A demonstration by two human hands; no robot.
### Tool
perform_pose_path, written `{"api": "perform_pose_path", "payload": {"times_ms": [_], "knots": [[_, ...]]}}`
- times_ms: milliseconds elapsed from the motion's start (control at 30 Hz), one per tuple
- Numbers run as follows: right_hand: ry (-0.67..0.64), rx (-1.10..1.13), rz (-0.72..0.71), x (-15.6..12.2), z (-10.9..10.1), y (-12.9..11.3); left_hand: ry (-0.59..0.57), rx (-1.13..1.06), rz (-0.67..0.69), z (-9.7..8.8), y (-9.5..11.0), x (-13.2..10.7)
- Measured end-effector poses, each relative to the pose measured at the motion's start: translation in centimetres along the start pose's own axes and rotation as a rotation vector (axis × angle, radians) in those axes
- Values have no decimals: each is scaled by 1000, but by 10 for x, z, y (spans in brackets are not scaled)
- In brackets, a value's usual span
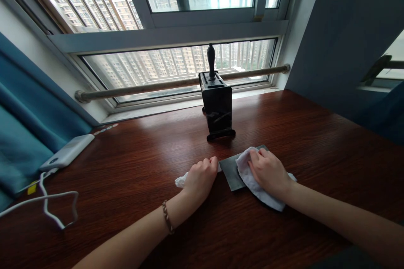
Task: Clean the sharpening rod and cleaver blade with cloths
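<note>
On the reddish-brown tabletop [142, 147], the flat grey plate [232, 172] lies between my two hands, but I see only part of it: the white cloth [248, 172] and the right hand [268, 172] cover its far end. That hand's bent fingers grip the cloth against the plate. The left hand [201, 176] is closed around a white piece [181, 180], which pokes out on both sides; I can't tell whether it joins the plate. Both forearms run out of my view. Just beyond the plate, a black holder [217, 107] with a dark handle [211, 59] upright in its top blocks part of the rail [151, 88] and window. Far left, a white device [67, 151] sits by the blue curtain [22, 113], its cable [46, 197] cut off at the edge.
</note>
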State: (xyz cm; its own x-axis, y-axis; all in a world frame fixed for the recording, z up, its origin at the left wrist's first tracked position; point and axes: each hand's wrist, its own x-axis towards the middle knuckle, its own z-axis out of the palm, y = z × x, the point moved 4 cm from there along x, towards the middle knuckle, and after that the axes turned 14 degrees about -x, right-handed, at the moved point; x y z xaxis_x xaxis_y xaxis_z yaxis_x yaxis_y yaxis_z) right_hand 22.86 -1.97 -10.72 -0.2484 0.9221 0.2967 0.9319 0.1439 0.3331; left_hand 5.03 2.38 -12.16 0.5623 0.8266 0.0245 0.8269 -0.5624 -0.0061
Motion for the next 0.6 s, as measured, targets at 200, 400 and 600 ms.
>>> {"api": "perform_pose_path", "payload": {"times_ms": [200, 400, 600], "knots": [[92, 317, -182, -2, 7, -7, 1, 3, -10, 0, 0, -1], [115, 536, -231, 0, 4, -8, 12, -3, -12, 0, 1, -1], [90, 660, -328, -6, -10, -15, 11, 10, -17, 0, 1, 0]]}}
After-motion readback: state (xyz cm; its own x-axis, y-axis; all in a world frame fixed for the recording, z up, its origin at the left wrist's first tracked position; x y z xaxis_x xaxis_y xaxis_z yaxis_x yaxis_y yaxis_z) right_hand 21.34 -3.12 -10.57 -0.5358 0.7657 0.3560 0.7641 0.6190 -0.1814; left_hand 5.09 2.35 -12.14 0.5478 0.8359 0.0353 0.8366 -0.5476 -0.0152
